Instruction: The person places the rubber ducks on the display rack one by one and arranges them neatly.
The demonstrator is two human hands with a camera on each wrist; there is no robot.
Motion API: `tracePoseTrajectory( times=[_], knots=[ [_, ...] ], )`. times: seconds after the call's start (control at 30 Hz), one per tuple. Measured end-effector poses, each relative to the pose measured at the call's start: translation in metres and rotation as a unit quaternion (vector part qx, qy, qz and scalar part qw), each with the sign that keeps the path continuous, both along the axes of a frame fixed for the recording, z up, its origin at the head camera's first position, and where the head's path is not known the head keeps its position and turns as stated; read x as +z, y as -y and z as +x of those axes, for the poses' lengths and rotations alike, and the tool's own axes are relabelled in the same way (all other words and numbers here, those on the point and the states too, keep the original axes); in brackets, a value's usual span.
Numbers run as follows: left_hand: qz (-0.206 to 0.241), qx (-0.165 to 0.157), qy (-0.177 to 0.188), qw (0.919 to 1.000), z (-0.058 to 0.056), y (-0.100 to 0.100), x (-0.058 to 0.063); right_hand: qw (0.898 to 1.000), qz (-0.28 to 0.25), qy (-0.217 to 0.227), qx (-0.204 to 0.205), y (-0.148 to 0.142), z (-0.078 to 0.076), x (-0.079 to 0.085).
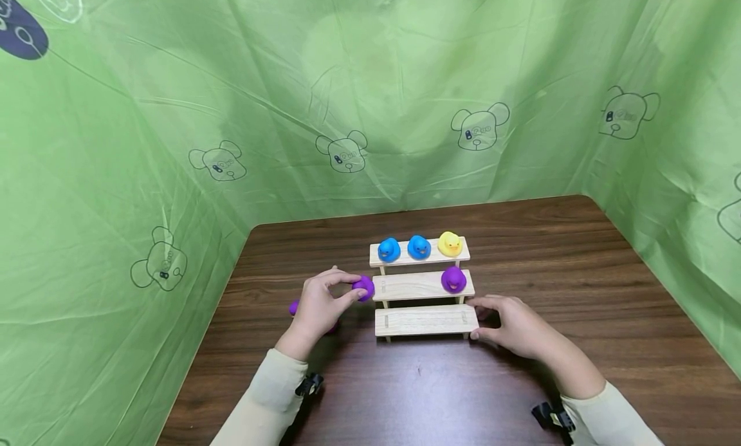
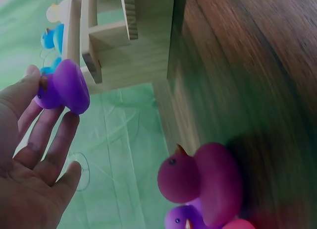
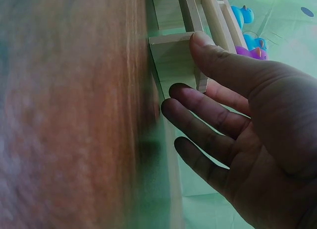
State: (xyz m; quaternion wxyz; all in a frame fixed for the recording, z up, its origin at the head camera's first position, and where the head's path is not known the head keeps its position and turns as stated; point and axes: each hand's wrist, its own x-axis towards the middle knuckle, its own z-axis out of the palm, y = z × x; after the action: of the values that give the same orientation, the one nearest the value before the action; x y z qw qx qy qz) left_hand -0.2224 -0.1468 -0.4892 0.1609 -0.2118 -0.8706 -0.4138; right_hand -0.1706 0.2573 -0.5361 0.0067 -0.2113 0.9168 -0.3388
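Note:
My left hand (image 1: 318,301) pinches a purple rubber duck (image 1: 365,288) between thumb and fingers, at the left end of the middle step. In the left wrist view that duck (image 2: 72,87) lies at the fingertips, its flat underside facing away from the palm. The three-step wooden stand (image 1: 425,320) carries two blue ducks (image 1: 419,247) and a yellow duck (image 1: 450,244) on top. Another purple duck (image 1: 454,280) sits at the right of the middle step. With thumb in front and index finger behind, my right hand (image 1: 515,327) holds the bottom step's right end.
Left of the stand, more ducks lie on the brown table (image 1: 417,394), mostly behind the left hand: a magenta duck (image 2: 215,184), a purple one (image 2: 185,216) and a pink piece (image 2: 239,224). A green printed sheet (image 1: 405,79) encloses the table's back and sides.

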Motion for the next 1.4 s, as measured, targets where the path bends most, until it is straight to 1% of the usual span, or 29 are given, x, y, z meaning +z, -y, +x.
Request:
tracePoseTrajectory(
  times=[0.13,0.23,0.43,0.67,0.93,1.07,1.27,1.4],
  knots=[
    [0.006,-0.023,-0.005,0.9997,0.001,-0.005,0.001,1.000,0.001,0.000,0.000,0.000,0.000,-0.001],
    [0.013,-0.039,0.001,0.9991,0.002,-0.009,0.002,1.000,0.001,0.001,0.000,-0.001,0.000,-0.001],
    [0.026,-0.043,0.014,0.9987,0.004,-0.017,0.005,1.000,0.000,0.000,-0.001,-0.001,0.000,-0.002],
    [0.076,-0.076,0.048,0.9931,0.005,-0.027,0.004,1.000,-0.006,0.004,0.001,-0.001,0.000,-0.001],
    [0.055,-0.082,0.034,0.9945,0.005,-0.039,0.003,1.000,-0.004,0.004,-0.001,-0.001,0.000,-0.002],
    [0.040,-0.077,0.026,0.9959,0.004,-0.045,0.003,1.000,-0.005,0.004,-0.002,-0.001,0.000,-0.001],
    [0.046,-0.074,0.043,0.9952,0.003,-0.055,0.002,1.000,-0.005,0.003,-0.001,0.000,0.000,0.000],
    [0.030,-0.066,0.043,0.9964,0.001,-0.062,0.002,1.000,-0.004,0.002,0.001,-0.001,-0.001,-0.001]
  ],
)
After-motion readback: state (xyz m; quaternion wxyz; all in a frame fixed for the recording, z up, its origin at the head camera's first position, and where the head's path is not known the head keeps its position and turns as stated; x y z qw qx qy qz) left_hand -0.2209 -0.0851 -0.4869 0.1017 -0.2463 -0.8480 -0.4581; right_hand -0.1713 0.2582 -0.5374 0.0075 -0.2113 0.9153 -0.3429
